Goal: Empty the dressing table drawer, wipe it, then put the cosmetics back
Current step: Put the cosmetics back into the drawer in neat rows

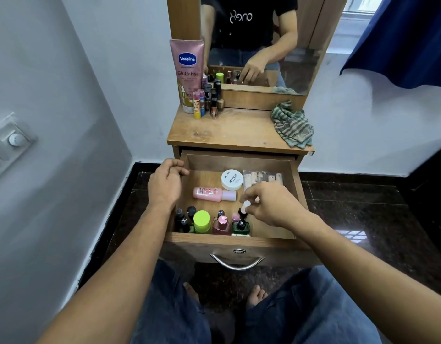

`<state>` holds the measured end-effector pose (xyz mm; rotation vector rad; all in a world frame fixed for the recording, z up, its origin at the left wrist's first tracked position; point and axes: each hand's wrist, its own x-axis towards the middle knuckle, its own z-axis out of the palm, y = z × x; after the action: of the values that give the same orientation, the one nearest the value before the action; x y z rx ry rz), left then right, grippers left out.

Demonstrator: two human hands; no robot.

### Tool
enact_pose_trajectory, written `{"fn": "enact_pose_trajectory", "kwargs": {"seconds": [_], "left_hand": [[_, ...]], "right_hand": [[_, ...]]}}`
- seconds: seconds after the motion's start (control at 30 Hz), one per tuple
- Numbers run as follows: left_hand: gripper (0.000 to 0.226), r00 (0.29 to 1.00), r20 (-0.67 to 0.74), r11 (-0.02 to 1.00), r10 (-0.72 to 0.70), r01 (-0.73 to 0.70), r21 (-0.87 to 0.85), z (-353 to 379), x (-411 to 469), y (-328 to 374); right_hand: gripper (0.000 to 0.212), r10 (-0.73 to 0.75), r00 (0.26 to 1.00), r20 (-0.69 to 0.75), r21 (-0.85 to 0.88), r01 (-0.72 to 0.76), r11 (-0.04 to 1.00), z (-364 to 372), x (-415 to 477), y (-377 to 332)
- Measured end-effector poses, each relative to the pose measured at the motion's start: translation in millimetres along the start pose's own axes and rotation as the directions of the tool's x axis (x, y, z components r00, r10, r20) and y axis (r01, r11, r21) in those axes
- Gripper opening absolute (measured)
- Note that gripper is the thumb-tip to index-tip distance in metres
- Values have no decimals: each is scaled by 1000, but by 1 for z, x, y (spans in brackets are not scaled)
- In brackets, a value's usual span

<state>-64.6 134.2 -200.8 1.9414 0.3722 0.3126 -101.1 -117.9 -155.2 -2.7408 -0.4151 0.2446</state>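
1. My right hand (271, 204) has its grip pinched shut on a small white-capped bottle (245, 207), fingertips curled down, forearm reaching in from the lower right.
2. The bottle sits low over the open drawer (234, 239), near its front row of bottles; whether it touches the drawer floor I can't tell.
3. My left hand (164, 184) rests at the drawer's left wall, fingers loosely curled, holding nothing.
4. A striped cloth (292, 125) lies on the surface (227, 130) above.

Wall switch panel (12, 142) left, blue curtain (401, 38) upper right
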Motion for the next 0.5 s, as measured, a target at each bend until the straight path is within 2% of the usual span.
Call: {"fn": "enact_pose_trajectory", "kwargs": {"seconds": [0.17, 0.5], "left_hand": [[31, 1000, -5, 1000, 5, -5, 27, 0, 3, -3], [28, 1000, -5, 999, 9, -9, 39, 0, 1, -1]], "right_hand": [[28, -37, 998, 42, -48, 39, 998, 4, 7, -9], [26, -103, 991, 81, -188, 116, 975, -5, 9, -15]]}}
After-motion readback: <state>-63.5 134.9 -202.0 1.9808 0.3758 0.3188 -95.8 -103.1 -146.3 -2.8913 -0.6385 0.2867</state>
